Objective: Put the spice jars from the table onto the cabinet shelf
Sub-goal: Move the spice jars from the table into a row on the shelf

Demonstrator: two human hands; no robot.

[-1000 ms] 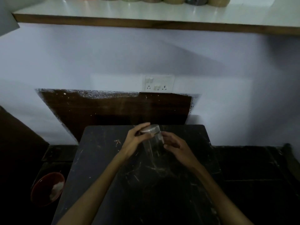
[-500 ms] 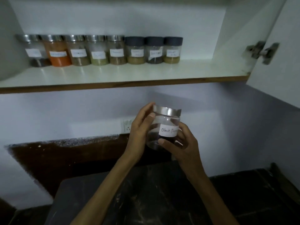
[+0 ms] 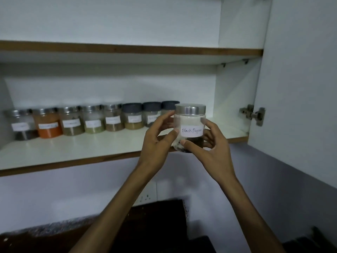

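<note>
A clear jar [image 3: 190,123] with a silver lid and a white label reading "Black Pepper" is held upright in front of the white cabinet shelf [image 3: 94,148], just above its front edge near the right end. My left hand [image 3: 157,139] grips the jar's left side and my right hand [image 3: 209,143] grips its right side and bottom. A row of several labelled spice jars [image 3: 93,121] stands along the back of the shelf, from the far left to just behind the held jar.
The open cabinet door [image 3: 299,97] with a metal hinge [image 3: 254,115] stands at the right. An upper shelf [image 3: 127,50] runs above. Below are a wall socket [image 3: 145,196] and a dark table corner [image 3: 197,245].
Both hands have lifted the jar from the table up to shelf level and a little to the right. The view has tilted up, showing the cabinet interior.
</note>
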